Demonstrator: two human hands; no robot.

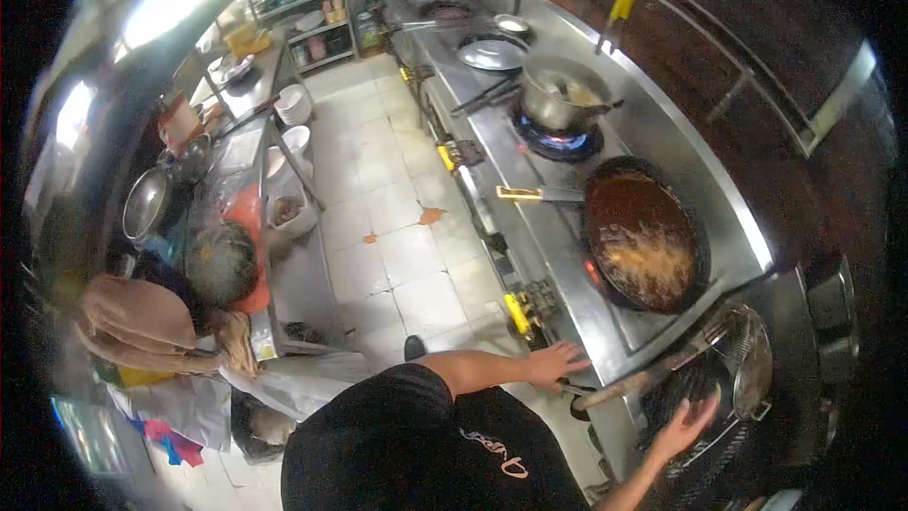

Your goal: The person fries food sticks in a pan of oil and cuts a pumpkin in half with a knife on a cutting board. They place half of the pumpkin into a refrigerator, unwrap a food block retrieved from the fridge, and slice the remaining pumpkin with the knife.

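My left hand is at the front edge of the steel stove counter, fingers spread with nothing in them. Close below it is a worn wooden handle. My right hand is over the dark corner at the near end of the stove, fingers apart and empty, beside a round wire strainer. Whether it touches anything there I cannot tell. Beyond both hands, a large black pan holds dark brown oil with pale foam bubbling in its nearer half. Its handle points toward the aisle.
A metal pot stands over a blue flame farther along the stove. Behind it lies a metal lid. Across the tiled aisle, a worktable carries a green melon-like item. White bowls are stacked by the table.
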